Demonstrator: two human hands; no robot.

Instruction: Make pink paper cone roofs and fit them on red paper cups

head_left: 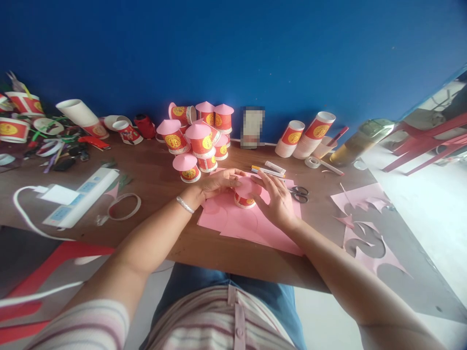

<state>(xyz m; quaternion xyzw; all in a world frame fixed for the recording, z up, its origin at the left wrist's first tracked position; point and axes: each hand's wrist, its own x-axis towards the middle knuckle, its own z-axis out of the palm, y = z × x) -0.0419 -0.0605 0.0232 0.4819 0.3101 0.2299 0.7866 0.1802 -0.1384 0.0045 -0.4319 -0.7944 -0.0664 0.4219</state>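
A red and white paper cup [243, 201] with yellow print stands upside down on pink paper sheets [237, 223]. Over its top lies a round pink paper piece [249, 186], which looks like a shallow cone. From the left, my left hand [222, 183] grips the edge of this paper cone between thumb and fingers. My right hand [276, 198] holds its opposite side, thumb near the front rim and fingers behind. Black-handled scissors [299, 194] lie just right of my right hand.
Several cups with pink cone tops [199, 138] are grouped behind my left hand. Stacked cups [315, 135], a tape roll [312, 162] and a bottle [359, 143] stand at the back right. Paper scraps [379, 257] lie right; a power strip [82, 199] lies left. Markers [268, 172] lie behind the hands.
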